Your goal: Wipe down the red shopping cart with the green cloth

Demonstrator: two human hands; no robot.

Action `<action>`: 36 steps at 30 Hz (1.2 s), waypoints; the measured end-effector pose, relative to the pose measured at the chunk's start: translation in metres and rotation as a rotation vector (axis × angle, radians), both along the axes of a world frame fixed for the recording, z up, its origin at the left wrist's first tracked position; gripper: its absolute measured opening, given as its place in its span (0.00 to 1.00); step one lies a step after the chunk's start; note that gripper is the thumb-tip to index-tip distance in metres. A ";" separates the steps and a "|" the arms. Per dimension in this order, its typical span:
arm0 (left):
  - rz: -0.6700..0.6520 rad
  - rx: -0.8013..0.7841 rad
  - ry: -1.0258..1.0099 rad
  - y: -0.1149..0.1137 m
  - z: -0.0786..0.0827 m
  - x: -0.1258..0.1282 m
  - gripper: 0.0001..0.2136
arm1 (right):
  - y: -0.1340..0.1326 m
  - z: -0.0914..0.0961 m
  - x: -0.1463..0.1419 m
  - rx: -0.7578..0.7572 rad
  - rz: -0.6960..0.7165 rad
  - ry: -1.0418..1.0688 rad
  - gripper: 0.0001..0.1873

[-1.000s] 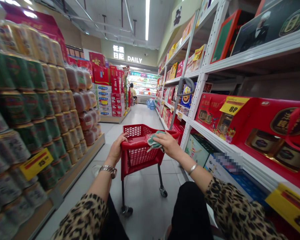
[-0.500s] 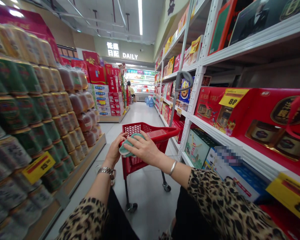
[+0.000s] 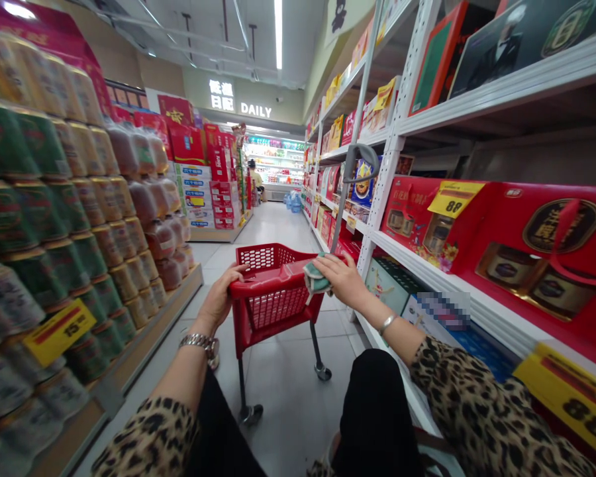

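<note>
- Your left hand [image 3: 222,295] is closed over the left corner of the red cart [image 3: 278,308], fingers hooked on the rim.
- Your right hand [image 3: 342,278] holds a green cloth [image 3: 316,278] against the right part of that rim; your 2 hands are well apart.
- A metal watch [image 3: 201,342] circles your left wrist, and a silver bracelet [image 3: 388,323] your right.
- The cart stands upright just in front of your knees, with 2 casters in view on the tiled floor [image 3: 283,397].
- Past its right end rises a grey pole [image 3: 341,212] with a looped top.
- To the right, a white shelf [image 3: 427,268] carries red gift boxes [image 3: 489,245] and a yellow tag [image 3: 455,199] reading 88.
- To the left are stacked cans [image 3: 79,258], with a yellow tag reading 15.
- Farther along stand red cartons [image 3: 222,156]; a person [image 3: 257,180] is near the bright cooler [image 3: 283,154] under the DAILY sign [image 3: 256,110].
</note>
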State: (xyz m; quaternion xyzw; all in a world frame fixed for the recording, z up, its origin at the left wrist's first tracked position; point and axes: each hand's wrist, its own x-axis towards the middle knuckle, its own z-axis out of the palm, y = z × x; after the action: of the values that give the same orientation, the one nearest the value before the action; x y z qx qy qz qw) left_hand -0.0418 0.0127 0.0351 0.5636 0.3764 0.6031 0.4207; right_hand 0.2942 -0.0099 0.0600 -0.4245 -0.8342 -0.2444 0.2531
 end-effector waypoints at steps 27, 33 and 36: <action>0.721 0.284 0.415 -0.025 0.006 -0.001 0.16 | -0.013 -0.009 0.005 -0.044 -0.112 0.158 0.29; 0.747 0.400 0.719 -0.032 0.008 0.005 0.16 | -0.027 -0.030 -0.013 0.177 -0.012 0.030 0.29; 0.749 0.409 0.763 -0.028 0.008 -0.009 0.16 | -0.029 -0.035 -0.013 0.203 0.010 0.022 0.29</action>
State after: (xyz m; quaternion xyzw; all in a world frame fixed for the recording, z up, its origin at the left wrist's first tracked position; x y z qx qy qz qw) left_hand -0.0508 -0.0150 0.0428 0.6395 0.5513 0.5254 -0.1052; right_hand 0.2816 -0.0386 0.0254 -0.3951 -0.8044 -0.3218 0.3052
